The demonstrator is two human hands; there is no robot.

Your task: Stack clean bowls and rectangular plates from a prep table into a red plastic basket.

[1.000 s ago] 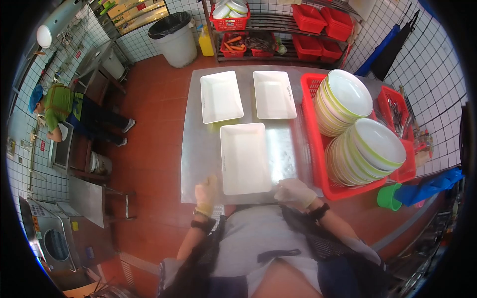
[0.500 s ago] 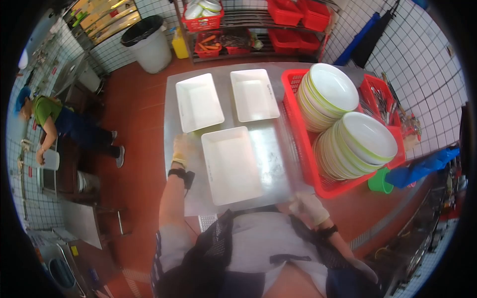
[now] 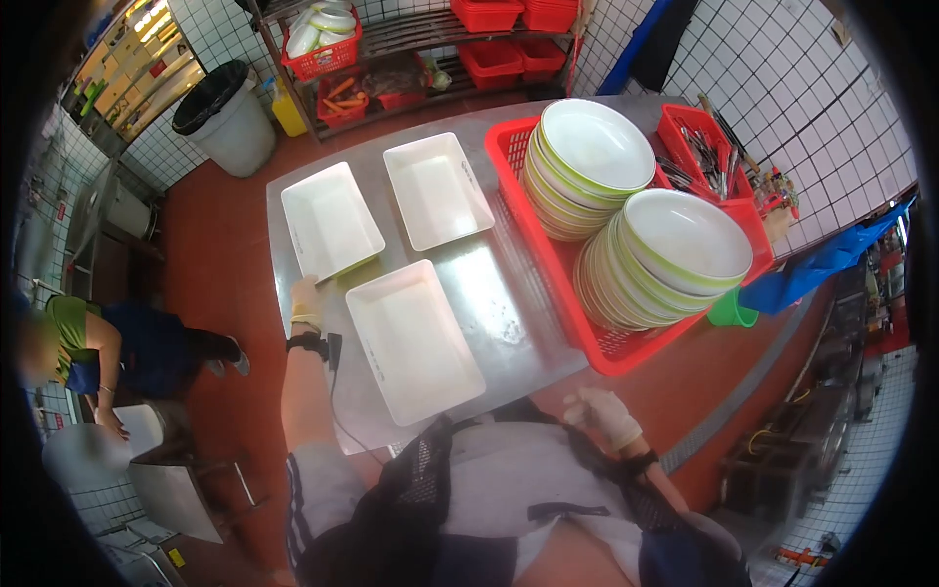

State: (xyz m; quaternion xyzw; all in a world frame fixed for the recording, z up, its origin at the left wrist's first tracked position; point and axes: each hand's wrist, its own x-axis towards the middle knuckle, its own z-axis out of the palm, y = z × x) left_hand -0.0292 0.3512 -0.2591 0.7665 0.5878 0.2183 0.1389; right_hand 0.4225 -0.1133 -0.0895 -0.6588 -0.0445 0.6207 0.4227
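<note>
Three white rectangular trays lie on the metal table: a left tray (image 3: 333, 223), a back tray (image 3: 438, 191) and a near tray (image 3: 416, 342). At the left tray's near corner is my left hand (image 3: 306, 303), in a pale glove, its fingers closed on the rim. My right hand (image 3: 603, 416), also gloved, hangs by the table's front edge. Its fingers are loosely curled and somewhat apart, with nothing seen in them. To its upper right stands a red basket (image 3: 608, 364) with two stacks of green-rimmed white plates (image 3: 685, 240).
Beyond the basket sits a red bin of utensils (image 3: 675, 122). A shelf (image 3: 411, 39) with red baskets stands behind the table (image 3: 489, 313). At the far left a person (image 3: 83, 338) leans over a work surface. A bin (image 3: 240, 132) stands on the floor.
My view has turned right, so the table and trays appear further left. My left hand stays at the left tray's corner. The person at left has a hand lower down.
</note>
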